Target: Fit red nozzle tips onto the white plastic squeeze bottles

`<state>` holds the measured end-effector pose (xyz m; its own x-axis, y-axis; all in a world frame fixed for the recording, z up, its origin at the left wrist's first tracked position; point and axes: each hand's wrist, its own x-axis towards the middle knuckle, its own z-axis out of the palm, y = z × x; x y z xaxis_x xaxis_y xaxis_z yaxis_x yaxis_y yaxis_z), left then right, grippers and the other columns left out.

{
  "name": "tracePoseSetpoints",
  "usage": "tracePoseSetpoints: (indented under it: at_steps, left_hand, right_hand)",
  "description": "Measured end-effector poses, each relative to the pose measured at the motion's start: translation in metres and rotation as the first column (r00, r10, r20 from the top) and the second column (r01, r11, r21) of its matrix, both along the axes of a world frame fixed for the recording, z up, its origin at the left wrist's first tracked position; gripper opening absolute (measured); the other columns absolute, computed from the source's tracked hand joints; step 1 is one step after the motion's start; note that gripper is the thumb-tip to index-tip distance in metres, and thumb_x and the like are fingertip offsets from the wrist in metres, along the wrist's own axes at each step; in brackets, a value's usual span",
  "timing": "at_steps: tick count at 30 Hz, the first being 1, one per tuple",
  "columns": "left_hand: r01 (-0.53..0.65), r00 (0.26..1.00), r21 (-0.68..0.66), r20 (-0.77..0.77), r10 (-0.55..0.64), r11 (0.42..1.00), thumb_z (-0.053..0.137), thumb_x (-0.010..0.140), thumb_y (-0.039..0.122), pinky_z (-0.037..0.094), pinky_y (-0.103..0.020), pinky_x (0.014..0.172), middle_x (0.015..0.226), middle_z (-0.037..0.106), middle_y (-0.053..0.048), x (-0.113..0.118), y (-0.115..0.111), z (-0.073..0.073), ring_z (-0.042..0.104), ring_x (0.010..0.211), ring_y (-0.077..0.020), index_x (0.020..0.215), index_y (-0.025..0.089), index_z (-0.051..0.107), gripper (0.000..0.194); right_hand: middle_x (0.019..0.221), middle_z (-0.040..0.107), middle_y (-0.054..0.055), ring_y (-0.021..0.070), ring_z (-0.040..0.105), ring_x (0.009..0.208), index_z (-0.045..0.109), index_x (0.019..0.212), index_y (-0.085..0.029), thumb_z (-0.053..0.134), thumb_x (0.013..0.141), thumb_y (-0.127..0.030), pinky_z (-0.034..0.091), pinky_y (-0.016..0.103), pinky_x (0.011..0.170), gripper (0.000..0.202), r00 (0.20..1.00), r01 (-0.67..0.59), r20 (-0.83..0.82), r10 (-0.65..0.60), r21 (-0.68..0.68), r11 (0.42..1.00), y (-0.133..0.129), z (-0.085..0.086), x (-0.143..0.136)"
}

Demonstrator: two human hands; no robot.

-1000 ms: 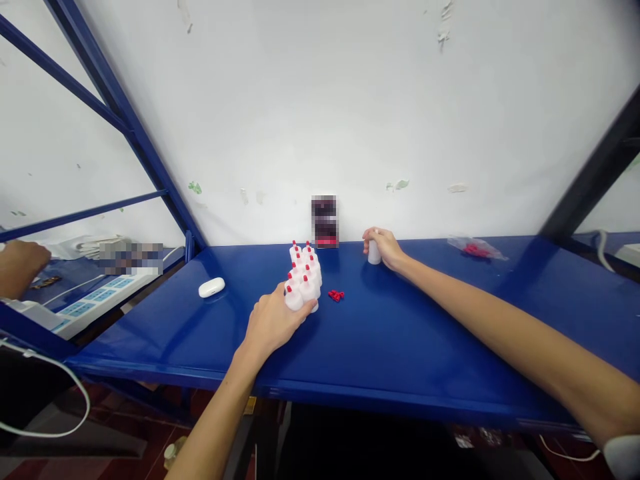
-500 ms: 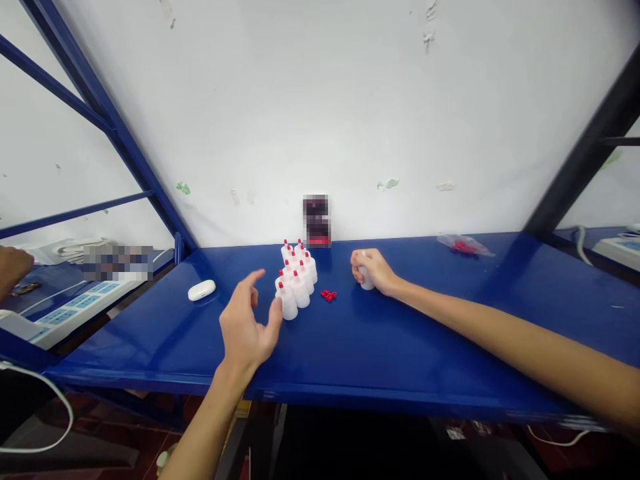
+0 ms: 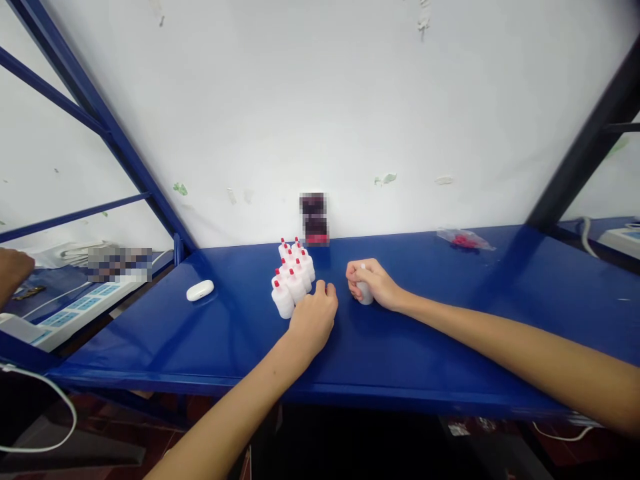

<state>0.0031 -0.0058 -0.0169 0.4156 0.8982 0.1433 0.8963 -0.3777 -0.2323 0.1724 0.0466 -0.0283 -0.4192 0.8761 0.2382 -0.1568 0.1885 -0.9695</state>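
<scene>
My right hand is wrapped around a white plastic squeeze bottle that stands on the blue table. Its pale nozzle tip pokes out above my fingers, with no red cap on it. Beside it, my left hand reaches down with its fingers bent together, covering the spot where the small red caps lay. Its fingertips are partly hidden, and what they hold, if anything, is out of sight. Just left of that hand stands a cluster of several white squeeze bottles with red tips, upright and close together.
A white earbud case lies on the left. At the back right is a clear bag with red pieces. A blurred-out dark object leans on the wall. A power strip and another person's hand are at far left.
My left hand has swung right from beside the capped bottles to the red caps, its fingers closing downward. My right hand, still around its bottle, has shifted slightly nearer.
</scene>
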Motion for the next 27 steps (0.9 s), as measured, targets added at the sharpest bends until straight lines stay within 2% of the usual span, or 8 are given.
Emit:
tracePoseSetpoints:
  at_steps: [7,9,12,15,17,21,24,27]
  left_hand:
    - [0.073,0.996,-0.043,-0.040,-0.074,0.996,0.039,0.092,0.003,0.052,-0.031,0.062,0.107,0.059,-0.016,0.006,0.009,0.006,0.069,0.076,-0.0228,0.110,0.009,0.061,0.029]
    - [0.101,0.995,0.005,0.023,-0.101,0.995,0.037,0.097,0.010,0.051,-0.030,0.059,0.109,0.060,-0.015,0.003,0.008,0.005,0.068,0.072,-0.0212,0.111,0.012,0.061,0.028]
    - [0.163,0.951,0.112,0.248,-0.186,0.980,0.037,0.102,0.023,0.051,-0.029,0.058,0.109,0.062,-0.012,-0.002,-0.004,-0.001,0.067,0.073,-0.0194,0.112,0.016,0.062,0.028]
    - [0.270,0.775,0.185,0.540,-0.328,0.945,0.043,0.100,0.023,0.053,-0.027,0.066,0.102,0.067,-0.007,-0.002,-0.028,-0.008,0.067,0.078,-0.0166,0.111,0.021,0.063,0.023]
    - [0.321,0.630,0.169,0.696,-0.343,0.932,0.048,0.096,0.019,0.054,-0.025,0.066,0.096,0.069,-0.004,-0.001,-0.044,-0.011,0.066,0.074,-0.0139,0.105,0.022,0.065,0.020]
    - [0.257,0.377,0.059,0.913,-0.157,0.965,0.058,0.088,0.019,0.052,-0.023,0.055,0.080,0.072,-0.001,-0.001,-0.056,-0.007,0.067,0.063,-0.0128,0.092,0.021,0.065,0.008]
    - [0.219,0.150,-0.019,0.989,-0.014,0.976,0.065,0.087,0.028,0.055,-0.025,0.061,0.082,0.074,-0.003,-0.003,-0.049,-0.001,0.071,0.071,-0.0172,0.097,0.018,0.065,0.014]
    - [0.219,0.004,0.008,1.000,-0.009,0.976,0.071,0.084,0.033,0.056,-0.026,0.064,0.080,0.074,-0.005,-0.006,-0.041,0.003,0.071,0.072,-0.0177,0.095,0.016,0.068,0.020]
  right_hand:
    - [0.063,0.064,0.003,0.0167,0.055,0.064,0.057,0.064,-0.018,0.052,0.073,-0.029,0.041,0.029,0.065,0.015,0.988,-0.046,0.155,0.026,0.123,0.991,-0.006,0.009,0.010]
    - [0.063,0.060,0.002,0.0157,0.050,0.064,0.058,0.061,-0.018,0.052,0.072,-0.029,0.038,0.028,0.065,0.017,0.978,-0.011,0.208,-0.033,0.203,0.979,-0.003,0.011,0.012]
    - [0.061,0.056,0.000,0.0151,0.047,0.062,0.060,0.059,-0.017,0.052,0.072,-0.030,0.036,0.028,0.064,0.020,0.970,0.028,0.224,-0.089,0.260,0.965,-0.001,0.011,0.013]
    - [0.070,0.060,0.002,0.0160,0.051,0.068,0.060,0.057,-0.017,0.054,0.071,-0.029,0.039,0.029,0.068,0.019,0.981,0.039,0.173,-0.083,0.241,0.970,-0.002,0.011,0.011]
    - [0.070,0.062,0.003,0.0164,0.054,0.068,0.059,0.057,-0.017,0.054,0.070,-0.028,0.040,0.029,0.069,0.017,0.988,0.016,0.150,-0.043,0.177,0.984,-0.006,0.012,0.009]
    - [0.063,0.065,0.002,0.0159,0.058,0.060,0.060,0.065,-0.017,0.053,0.070,-0.026,0.043,0.028,0.062,0.012,0.988,-0.083,0.130,0.079,0.032,0.996,-0.021,0.014,0.000]
    - [0.052,0.060,-0.003,0.0141,0.054,0.049,0.060,0.082,-0.018,0.054,0.075,-0.028,0.041,0.025,0.053,0.013,0.983,-0.147,0.106,0.149,-0.021,0.989,-0.036,0.015,-0.006]
    - [0.048,0.050,-0.006,0.0105,0.044,0.043,0.057,0.075,-0.018,0.054,0.079,-0.031,0.036,0.023,0.047,0.015,0.976,-0.184,0.122,0.180,0.029,0.982,-0.048,0.016,-0.010]
